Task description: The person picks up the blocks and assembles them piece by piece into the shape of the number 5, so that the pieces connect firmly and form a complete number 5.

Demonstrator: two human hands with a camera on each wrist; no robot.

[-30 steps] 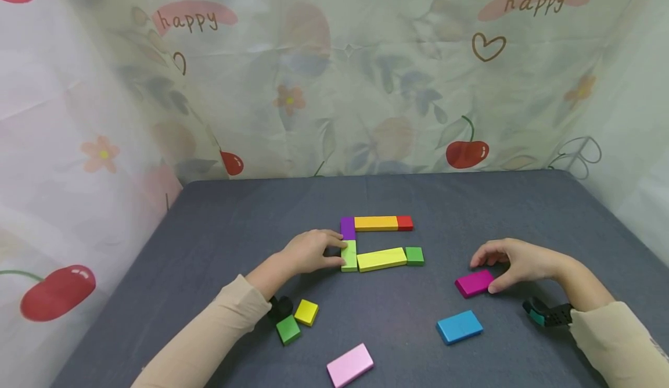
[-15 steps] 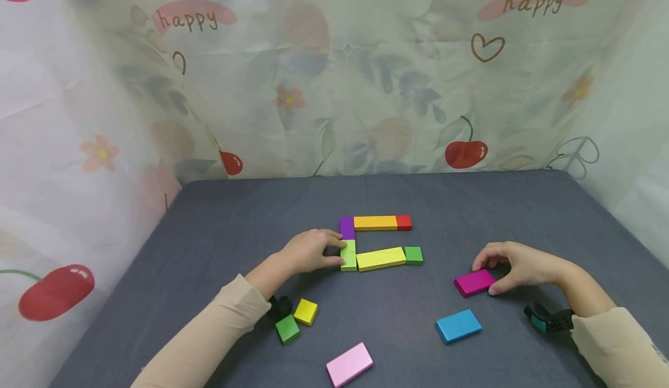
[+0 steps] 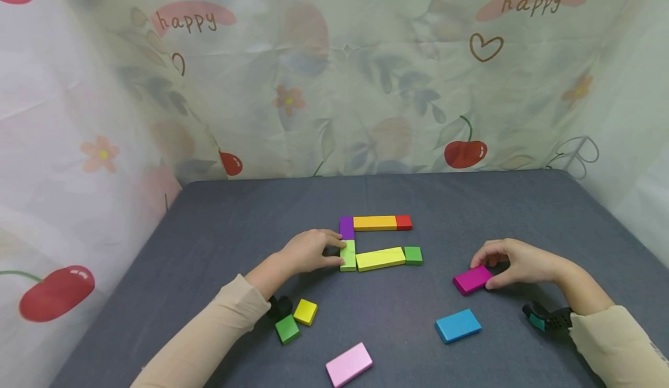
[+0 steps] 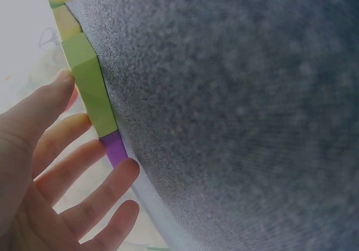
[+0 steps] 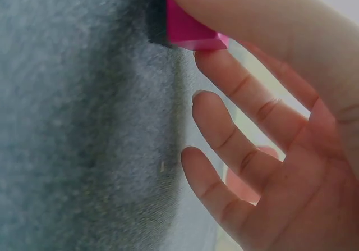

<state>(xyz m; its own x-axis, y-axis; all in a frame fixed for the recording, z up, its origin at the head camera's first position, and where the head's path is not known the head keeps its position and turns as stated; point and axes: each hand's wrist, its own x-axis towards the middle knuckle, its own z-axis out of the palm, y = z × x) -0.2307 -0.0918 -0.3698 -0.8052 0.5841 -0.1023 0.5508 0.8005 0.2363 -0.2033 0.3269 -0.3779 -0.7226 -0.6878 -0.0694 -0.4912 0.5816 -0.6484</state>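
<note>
— Magenta block (image 3: pixel 473 279) — which hand has it?
— Right hand (image 3: pixel 514 263): thumb and forefinger pinch its right end, the other fingers (image 5: pixel 224 144) spread loose. One end of the block is tipped up off the grey surface (image 3: pixel 219 225), right of the middle.
— And the left hand (image 3: pixel 308 251)?
— Fingers nearly straight, tips touching the left side of the light green block (image 3: pixel 348 255); it grips nothing.
— What sits around that one?
— A purple block (image 3: pixel 346 227) touching it behind, with an orange bar (image 3: pixel 374 222) and a red block (image 3: pixel 403 222) running right. A yellow bar (image 3: pixel 380 258) and a green block (image 3: pixel 413 254) run right from the light green one.
— Further out?
— Blue block (image 3: pixel 458 325) near the magenta one; pink block (image 3: pixel 349 365) at the near edge; a small yellow block (image 3: pixel 305 311) and a small green block (image 3: pixel 287 329) by the left forearm.
</note>
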